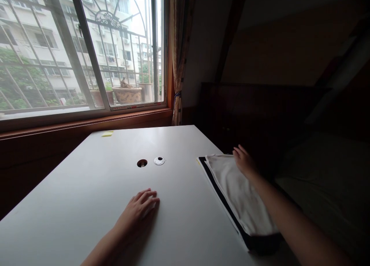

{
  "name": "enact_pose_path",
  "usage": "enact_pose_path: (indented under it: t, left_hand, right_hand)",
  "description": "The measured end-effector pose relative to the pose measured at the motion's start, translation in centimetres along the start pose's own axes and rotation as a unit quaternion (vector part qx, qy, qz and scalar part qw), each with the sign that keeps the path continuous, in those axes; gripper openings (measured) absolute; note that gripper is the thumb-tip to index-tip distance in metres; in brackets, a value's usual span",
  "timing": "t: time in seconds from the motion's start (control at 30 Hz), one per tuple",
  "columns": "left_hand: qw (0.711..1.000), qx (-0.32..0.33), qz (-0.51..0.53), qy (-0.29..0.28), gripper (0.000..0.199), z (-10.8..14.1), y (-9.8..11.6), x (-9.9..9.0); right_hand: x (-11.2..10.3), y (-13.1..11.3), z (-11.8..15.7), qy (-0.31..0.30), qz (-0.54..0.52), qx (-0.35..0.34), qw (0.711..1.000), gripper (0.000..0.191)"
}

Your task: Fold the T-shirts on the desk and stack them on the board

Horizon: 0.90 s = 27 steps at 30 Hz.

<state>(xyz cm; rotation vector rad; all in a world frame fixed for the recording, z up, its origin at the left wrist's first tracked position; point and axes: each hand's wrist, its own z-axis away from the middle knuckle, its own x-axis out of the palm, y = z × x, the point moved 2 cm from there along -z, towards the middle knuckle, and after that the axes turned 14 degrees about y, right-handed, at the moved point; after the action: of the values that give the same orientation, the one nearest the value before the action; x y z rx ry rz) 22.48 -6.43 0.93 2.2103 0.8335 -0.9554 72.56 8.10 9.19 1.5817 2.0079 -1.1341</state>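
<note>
plainly, pale cloth (234,189) lies beside right hand (243,161), left hand (142,203) apart, both loosely spread.

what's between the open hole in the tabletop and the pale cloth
In the head view, a round cable grommet, then white tabletop, then white and black edging beside the pale cloth.

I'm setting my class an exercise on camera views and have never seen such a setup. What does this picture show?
There's no machine, just a bare-handed person whose head-worn camera looks forward and down. The left hand, loosely curled over the smooth white tabletop, holds nothing visible. The right hand is at the far edge of a pale, wrinkled cloth lying over a flat black layer; whether it grips is unclear. The tabletop has a small yellow slip and a round dark hole beside a round silvery cover.
</note>
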Motion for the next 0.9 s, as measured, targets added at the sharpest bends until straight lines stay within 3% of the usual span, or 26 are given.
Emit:
enact_pose_path:
  t: [0.13, 0.23, 0.33, 0.5, 0.63, 0.73, 0.9]
  left_hand:
    - [1.0, -0.004, -0.006, -0.007, 0.031, 0.0, 0.1, -0.1]
    - [1.0, 0.002, -0.004, -0.007, 0.032, 0.0, 0.1, -0.1]
    - [1.0, 0.002, -0.006, -0.007, 0.033, 0.1, 0.0, 0.0]
    - [1.0, 0.003, -0.002, 0.003, 0.029, -0.1, 0.3, -0.4]
    - [1.0, -0.002, -0.002, 0.029, 0.029, -0.3, 0.1, -0.7]
    - [0.998, -0.015, -0.024, 0.051, 0.04, 0.0, -0.3, -0.9]
    - [0.997, -0.019, -0.076, 0.001, 0.068, 0.7, -1.4, -1.0]
  right_hand:
    - [4.5, -3.2, 3.0, -0.097, 0.027, -0.046, 0.994, 0.053]
    - [6.4, -6.6, 5.9, -0.168, 0.034, -0.122, 0.978, 0.065]
    - [6.8, -10.6, 8.5, -0.215, 0.006, -0.174, 0.961, 0.066]
    - [5.8, -17.2, 12.9, -0.363, -0.135, -0.21, 0.898, 0.075]
    - [4.9, -20.9, 15.8, -0.379, -0.19, -0.243, 0.872, 0.072]
    - [4.8, -22.5, 17.1, -0.36, -0.18, -0.282, 0.871, 0.068]
    - [5.0, -22.9, 17.9, -0.328, -0.167, -0.292, 0.883, 0.065]
